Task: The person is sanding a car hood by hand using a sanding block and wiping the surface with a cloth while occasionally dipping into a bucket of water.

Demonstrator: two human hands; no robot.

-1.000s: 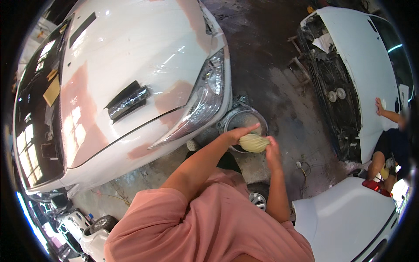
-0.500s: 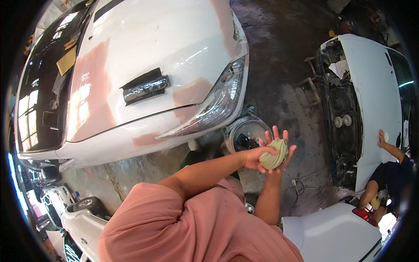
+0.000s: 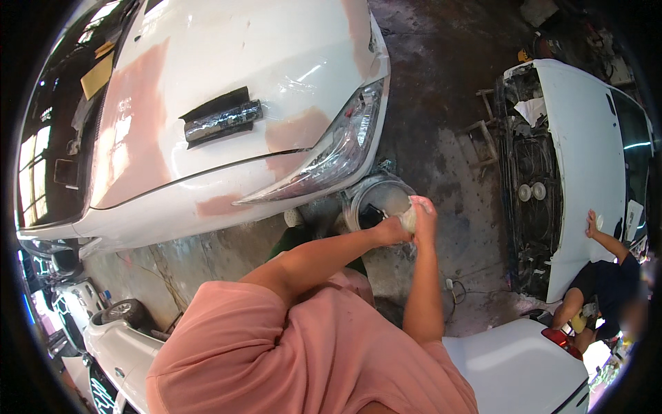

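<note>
A pale olive wad (image 3: 409, 219), which looks like a bunched cloth, is pressed between my two hands. My left hand (image 3: 392, 232) is closed around its near left side. My right hand (image 3: 425, 215) wraps it from the right, fingers curled over the top. Most of the wad is hidden by the hands. Just beyond and to the left of them stands a round bucket (image 3: 352, 207) with something dark inside.
A white car hood (image 3: 227, 62) with pinkish patches fills the upper left; a dark shiny roll (image 3: 224, 124) lies on it. The headlight (image 3: 331, 152) looks plastic-covered. Right, a person (image 3: 614, 283) touches another white car (image 3: 583, 138). A white panel (image 3: 517, 359) is near my right side.
My hands have moved left and up, toward the bucket. My right fingers, spread out before, have closed over the wad. The view has shifted slightly.
</note>
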